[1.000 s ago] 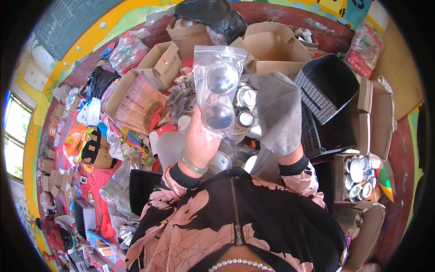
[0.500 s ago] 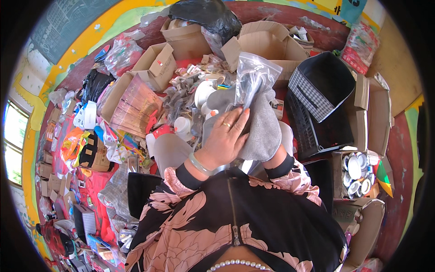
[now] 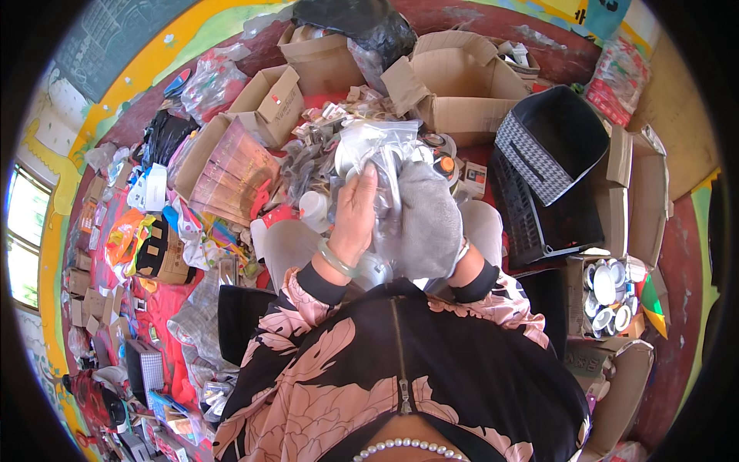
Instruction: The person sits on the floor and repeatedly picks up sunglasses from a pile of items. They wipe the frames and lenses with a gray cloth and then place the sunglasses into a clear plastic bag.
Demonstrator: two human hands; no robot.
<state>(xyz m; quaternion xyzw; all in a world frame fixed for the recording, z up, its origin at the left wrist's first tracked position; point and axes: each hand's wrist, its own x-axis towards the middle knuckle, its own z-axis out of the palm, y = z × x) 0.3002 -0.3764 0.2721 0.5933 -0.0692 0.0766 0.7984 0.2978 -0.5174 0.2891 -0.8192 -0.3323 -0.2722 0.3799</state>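
Note:
A clear plastic zip bag (image 3: 386, 192) with dark, hard-to-make-out contents is held up in front of my lap. My left hand (image 3: 352, 218) is closed against its left side, with fingers straight and pressed together. A soft grey cloth piece (image 3: 431, 223), rounded like a mitt, lies against the bag's right side. My right hand is hidden under or inside that cloth; only a bit of the wrist (image 3: 467, 267) shows, so its fingers cannot be seen. Just left of my left hand stands a white round container (image 3: 313, 209).
A pile of small packaged items (image 3: 308, 162) spreads beyond my hands. Open cardboard boxes (image 3: 477, 115) stand behind it. On the right are a black bin with a checked band (image 3: 539, 158) and a box of white round pieces (image 3: 604, 285). Pink fans (image 3: 235, 169) lean at the left.
The plastic bag and grey cloth have come down and to the left. My left hand has shifted from lying across the cloth to the bag's left side, uncovering an orange-topped item beyond.

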